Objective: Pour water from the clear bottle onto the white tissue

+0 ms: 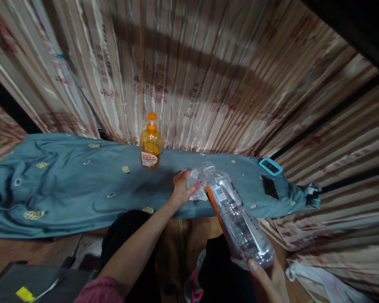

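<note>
My right hand (268, 277) grips the base of a large clear plastic bottle (240, 223) with an orange and black printed label. The bottle is tilted, its neck end lower on the far side, right at a clear container (196, 176) that looks like a thin plastic cup. My left hand (181, 188) is closed around the near left side of that container, on the cloth-covered surface. Whether liquid runs between the two cannot be made out. An orange pump bottle (150, 145) of amber liquid stands upright beyond my left hand.
A grey-green cloth with pineapple prints (82, 181) covers the long narrow surface. At its right end lie a blue-framed digital clock (270, 166) and a dark phone (269, 187). Pleated beige curtains (183, 75) hang behind and to the right. A white bag (325, 282) sits lower right.
</note>
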A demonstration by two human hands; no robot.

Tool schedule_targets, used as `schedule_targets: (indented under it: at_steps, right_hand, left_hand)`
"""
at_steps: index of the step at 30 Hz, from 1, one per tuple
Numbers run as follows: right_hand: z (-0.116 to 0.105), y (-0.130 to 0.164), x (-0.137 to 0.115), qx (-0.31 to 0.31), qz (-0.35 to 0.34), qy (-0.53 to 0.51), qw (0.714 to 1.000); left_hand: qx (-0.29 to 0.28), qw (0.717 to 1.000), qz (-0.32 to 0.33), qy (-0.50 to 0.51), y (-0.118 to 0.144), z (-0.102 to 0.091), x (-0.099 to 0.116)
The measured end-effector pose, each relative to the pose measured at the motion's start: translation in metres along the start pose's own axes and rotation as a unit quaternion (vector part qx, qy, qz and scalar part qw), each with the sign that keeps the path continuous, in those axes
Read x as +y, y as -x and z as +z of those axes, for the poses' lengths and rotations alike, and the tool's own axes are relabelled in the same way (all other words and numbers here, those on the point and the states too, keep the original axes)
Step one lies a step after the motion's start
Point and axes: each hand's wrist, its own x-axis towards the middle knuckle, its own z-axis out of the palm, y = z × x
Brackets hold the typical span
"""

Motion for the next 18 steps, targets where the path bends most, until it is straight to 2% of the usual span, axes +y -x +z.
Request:
schedule_targets:
  at_steps: [18]
  right_hand:
    - [-0.0027, -0.0020, 0.0032, -0.004, 0.003, -0.012, 1.000]
  left_hand:
    - [-0.001, 1.000, -0.001, 0.007, 0.0002, -0.0006, -0.0008]
